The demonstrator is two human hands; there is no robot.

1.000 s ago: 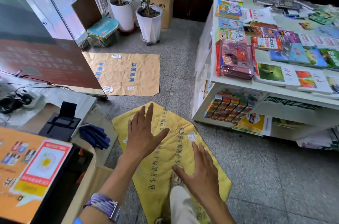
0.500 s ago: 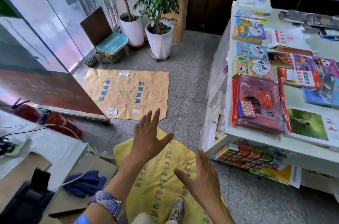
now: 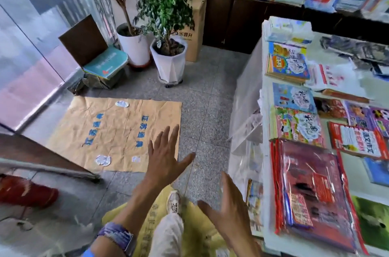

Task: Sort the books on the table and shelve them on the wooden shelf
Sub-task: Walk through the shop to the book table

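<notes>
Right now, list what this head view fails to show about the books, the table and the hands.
- Book table: cut off by the right and bottom edges, so its full load is unknown.
- Red plastic-wrapped pack: glare and blur make its labels unreadable.
- Dark bookshelves: top cut off; spines too blurred to read.
- Left hand and right hand: open, holding nothing; palms face away.

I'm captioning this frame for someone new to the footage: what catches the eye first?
Two bare open hands, the left hand and right hand, reach forward over the floor, holding nothing. At right, a white table is covered with colourful books, nearest a red plastic-wrapped bundle. Brown paper with blue characters lies on the floor.
</notes>
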